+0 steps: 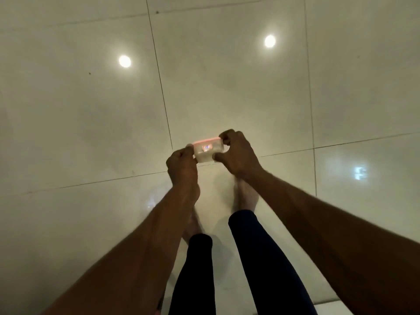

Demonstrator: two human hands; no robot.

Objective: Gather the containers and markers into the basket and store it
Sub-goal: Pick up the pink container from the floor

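Observation:
A small clear plastic container [208, 150] with a pink lid and a small label on its side is held out in front of me above the floor. My left hand [181, 165] grips its left end and my right hand [237, 153] grips its right end. No basket and no markers are in view.
Below lies a glossy pale tiled floor [227, 87] with dark grout lines and two bright reflections of ceiling lamps. My legs in dark leggings [261, 258] and my bare feet stand under my arms.

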